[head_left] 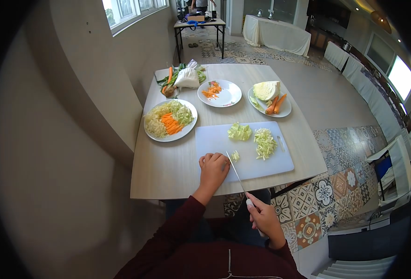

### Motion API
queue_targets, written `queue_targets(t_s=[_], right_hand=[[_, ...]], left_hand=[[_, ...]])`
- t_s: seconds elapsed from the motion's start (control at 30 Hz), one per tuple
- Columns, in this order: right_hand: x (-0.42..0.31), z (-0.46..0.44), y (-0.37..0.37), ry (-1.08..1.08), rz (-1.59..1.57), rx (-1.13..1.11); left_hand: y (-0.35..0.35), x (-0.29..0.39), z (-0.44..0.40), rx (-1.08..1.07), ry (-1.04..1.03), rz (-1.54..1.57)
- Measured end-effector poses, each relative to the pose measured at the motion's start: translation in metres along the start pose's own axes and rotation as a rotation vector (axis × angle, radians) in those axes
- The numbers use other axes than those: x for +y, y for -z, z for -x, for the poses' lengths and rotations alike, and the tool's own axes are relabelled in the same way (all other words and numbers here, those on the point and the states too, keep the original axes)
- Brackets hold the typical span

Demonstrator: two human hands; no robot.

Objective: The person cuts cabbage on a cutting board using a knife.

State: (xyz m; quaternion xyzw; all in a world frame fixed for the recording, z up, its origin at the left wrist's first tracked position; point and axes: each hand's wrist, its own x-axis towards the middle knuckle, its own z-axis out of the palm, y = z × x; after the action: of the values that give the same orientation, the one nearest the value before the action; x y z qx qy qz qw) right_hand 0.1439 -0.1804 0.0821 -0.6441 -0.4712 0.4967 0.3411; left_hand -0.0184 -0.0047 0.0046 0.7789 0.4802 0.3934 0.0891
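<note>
My right hand (263, 215) grips the white handle of a knife (237, 174), its blade pointing away over the cutting board. My left hand (214, 168) rests with curled fingers on the left part of the white cutting board (212, 135), beside the blade tip. What lies under those fingers, if anything, is hidden. A small bit of chopped cabbage (235, 156) lies just right of the blade tip. Farther right is a pile of shredded cabbage (265, 143), and behind the blade sit cut cabbage pieces (240, 132).
Behind the board stand a plate of shredded vegetables (171, 121), a plate with carrot peelings (228, 95) and a plate with cabbage and carrots (267, 95). A white bag (187, 78) lies among vegetables at the back left. A person (200, 5) stands far off behind another table.
</note>
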Motion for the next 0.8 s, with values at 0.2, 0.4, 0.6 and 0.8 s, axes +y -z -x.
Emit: queue_targets(t_s=[0.2,0.4,0.6,0.8], right_hand=[[-0.004,0.001,0.004,-0.037,0.012,-0.031],[-0.007,0.010,0.015,-0.103,-0.003,-0.089],[-0.015,0.009,0.021,-0.140,-0.031,-0.117],[-0.008,-0.018,0.011,-0.095,-0.041,-0.101]], left_hand=[[-0.001,0.000,0.000,0.012,-0.006,-0.008],[0.000,0.002,-0.001,0.013,0.002,-0.002],[-0.001,0.001,-0.001,0.018,-0.002,0.006],[0.000,0.002,-0.001,0.018,-0.002,0.001]])
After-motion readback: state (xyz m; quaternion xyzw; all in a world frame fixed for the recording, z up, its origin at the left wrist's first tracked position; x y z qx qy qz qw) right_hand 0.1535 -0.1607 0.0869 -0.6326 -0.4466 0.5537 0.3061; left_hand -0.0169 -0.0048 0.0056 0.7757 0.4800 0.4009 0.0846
